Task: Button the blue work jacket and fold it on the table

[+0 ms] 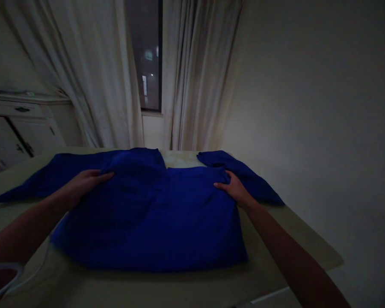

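A plain pale wall fills the right side of the view, with long cream fabric curtains hanging in folds at the left and centre. Below them spreads a broad table with a pale yellowish-beige top. On it, in the middle, lies a deep-blue long-sleeved cloth garment, its wide body nearest the wearer, one sleeve-like length stretching out to the left and another angled to the right, behind the right hand. A white panelled cabinet with dark handles stands at the far left, and a narrow dark-framed window shows between the curtains. The left hand grips the garment's left part, thumb on top of the fabric; the right hand is clamped on its upper right corner. A thin white cord runs near the left forearm.
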`<state>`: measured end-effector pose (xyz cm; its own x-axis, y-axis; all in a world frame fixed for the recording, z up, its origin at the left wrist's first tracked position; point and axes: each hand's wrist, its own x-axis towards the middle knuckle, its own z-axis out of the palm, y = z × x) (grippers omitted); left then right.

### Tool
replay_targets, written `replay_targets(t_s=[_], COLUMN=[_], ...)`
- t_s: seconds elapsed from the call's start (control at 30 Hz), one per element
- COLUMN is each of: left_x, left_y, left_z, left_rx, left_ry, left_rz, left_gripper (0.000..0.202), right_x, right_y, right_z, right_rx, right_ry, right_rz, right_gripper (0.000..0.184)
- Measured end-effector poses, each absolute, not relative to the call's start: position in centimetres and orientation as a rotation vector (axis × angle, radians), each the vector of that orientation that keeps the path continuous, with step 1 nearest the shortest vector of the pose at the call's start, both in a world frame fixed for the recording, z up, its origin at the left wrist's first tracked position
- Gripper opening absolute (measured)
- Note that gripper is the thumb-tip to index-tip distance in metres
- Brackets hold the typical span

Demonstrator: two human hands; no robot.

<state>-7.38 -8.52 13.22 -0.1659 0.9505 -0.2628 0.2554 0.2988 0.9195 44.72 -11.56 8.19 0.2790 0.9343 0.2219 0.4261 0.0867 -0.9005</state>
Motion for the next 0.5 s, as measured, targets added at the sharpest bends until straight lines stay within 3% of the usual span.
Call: replay_targets(t_s=[0.13, 0.27, 0.4, 0.5], left_x=[-5.8, -3.4, -3.3, -5.7], left_y=[-6.2, -4.2, -5.6, -10.7], left_z=[17.6, 17.6, 14.9, 13.1], left_rx=[1.063, 1.364, 1.662, 1.706], left_ry=[1.524, 1.671, 1.727, 1.699], left_rz=[1.255, 1.427, 1.439, 1.411], left_gripper=[0.059, 0.057, 0.05, 0.064], right_x=[46.8, 46.2, 45.3, 48.1], right_y=[-7.1, -3.4, -6.3, -12.9], right_z=[15.0, 18.0, 16.4, 13.8], right_rx=[-1.541, -1.71, -1.503, -1.322], right_ry=[-1.294, -1.138, -1.152, -1.213], right_rz=[0.264, 0.097, 0.398, 0.709], right_gripper=[0.081, 0.078, 0.093, 0.092])
